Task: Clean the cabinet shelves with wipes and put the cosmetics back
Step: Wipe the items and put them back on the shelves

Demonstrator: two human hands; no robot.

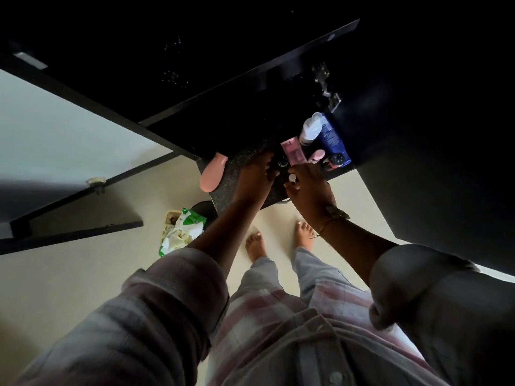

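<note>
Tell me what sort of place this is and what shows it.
Probably a home bathroom or dressing corner: a white bottle, a blue tube and other cosmetics sit on a speckled counter by a dark hinged cabinet, and bare feet stand on pale floor near a wipes pack.

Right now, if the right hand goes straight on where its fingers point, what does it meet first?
Probably the pink tube, just beyond the right hand; the small white-capped item it pinches would touch first. Depth is unclear in the dim view.
</note>
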